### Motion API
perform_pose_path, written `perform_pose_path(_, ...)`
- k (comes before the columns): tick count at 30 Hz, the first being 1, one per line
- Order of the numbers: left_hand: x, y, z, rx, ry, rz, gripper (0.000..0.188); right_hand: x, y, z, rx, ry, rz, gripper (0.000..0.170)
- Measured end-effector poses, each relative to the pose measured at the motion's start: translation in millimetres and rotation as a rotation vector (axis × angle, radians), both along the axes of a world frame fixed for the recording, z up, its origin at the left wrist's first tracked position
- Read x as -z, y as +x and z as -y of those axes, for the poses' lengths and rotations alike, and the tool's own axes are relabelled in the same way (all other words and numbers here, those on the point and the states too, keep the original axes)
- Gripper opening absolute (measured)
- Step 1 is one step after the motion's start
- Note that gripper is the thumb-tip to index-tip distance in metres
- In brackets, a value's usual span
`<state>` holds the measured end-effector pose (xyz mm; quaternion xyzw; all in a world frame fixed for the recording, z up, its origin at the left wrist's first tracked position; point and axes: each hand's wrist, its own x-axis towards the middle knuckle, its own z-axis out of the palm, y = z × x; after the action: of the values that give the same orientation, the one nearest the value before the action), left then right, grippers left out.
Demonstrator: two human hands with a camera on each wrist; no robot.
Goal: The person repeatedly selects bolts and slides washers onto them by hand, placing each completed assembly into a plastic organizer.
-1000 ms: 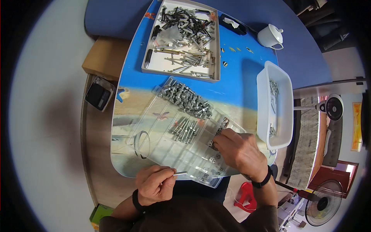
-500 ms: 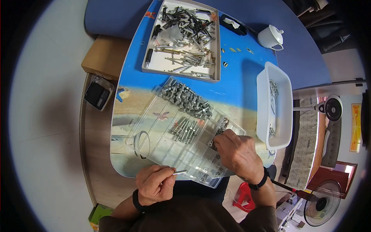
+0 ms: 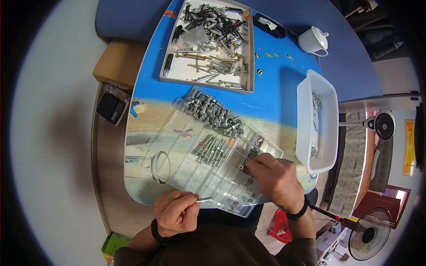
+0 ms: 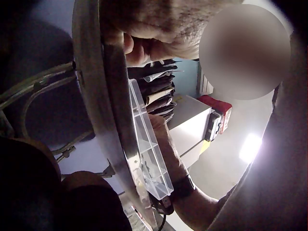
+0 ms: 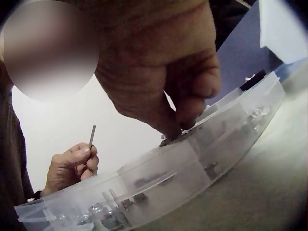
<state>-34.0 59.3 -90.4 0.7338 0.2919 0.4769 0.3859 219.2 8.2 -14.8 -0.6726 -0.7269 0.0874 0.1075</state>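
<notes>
My left hand [image 3: 177, 213] pinches a thin metal rod like a bolt shank [image 3: 204, 200] between thumb and forefinger, near the front edge of a clear compartment case [image 3: 184, 175]. The rod points up from the fingertips in the right wrist view; its inner end is hidden by the hand. My right hand [image 3: 276, 179] reaches over the case's right side, curled fingertips down in a compartment of small nuts [image 3: 253, 153]. From the right wrist view, I cannot tell whether a nut is between those fingertips. Hex bolts [image 3: 214, 115] and longer bolts [image 3: 211, 150] fill other compartments.
A shallow white box [image 3: 177, 73] of mixed screws and pens lies at the back. A white plastic tub [image 3: 304, 133] with a few long screws stands at the right. Behind are a white lidded mug [image 3: 313, 41] and a black tissue holder [image 3: 269, 25].
My right hand has shifted slightly down and toward me, uncovering more of the nuts. My left hand keeps its pinch on the rod, almost still.
</notes>
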Motion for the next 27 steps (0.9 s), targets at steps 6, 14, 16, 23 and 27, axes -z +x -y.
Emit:
perform_pose_path(6, 0, 0, -1, -0.003, -0.003, -0.011, 0.014, -7, -5, -5, 0.013, -0.066, 0.043, 0.018)
perform_pose_path(14, -1, -1, 1, -0.027, -0.029, -0.002, 0.012, -3, -2, -6, -0.057, -0.084, 0.095, 0.018)
perform_pose_path(16, 0, -1, 0, -0.012, -0.023, 0.007, 0.012, -2, -2, -5, -0.034, -0.047, 0.026, 0.017)
perform_pose_path(23, -1, 0, -1, -0.009, -0.018, 0.023, 0.011, 3, 4, 8, 0.265, -0.042, -0.522, 0.013)
perform_pose_path(27, -3, -1, -1, 0.003, -0.01, 0.0, 0.013, -4, 1, 16, 0.612, -0.085, -1.195, 0.011)
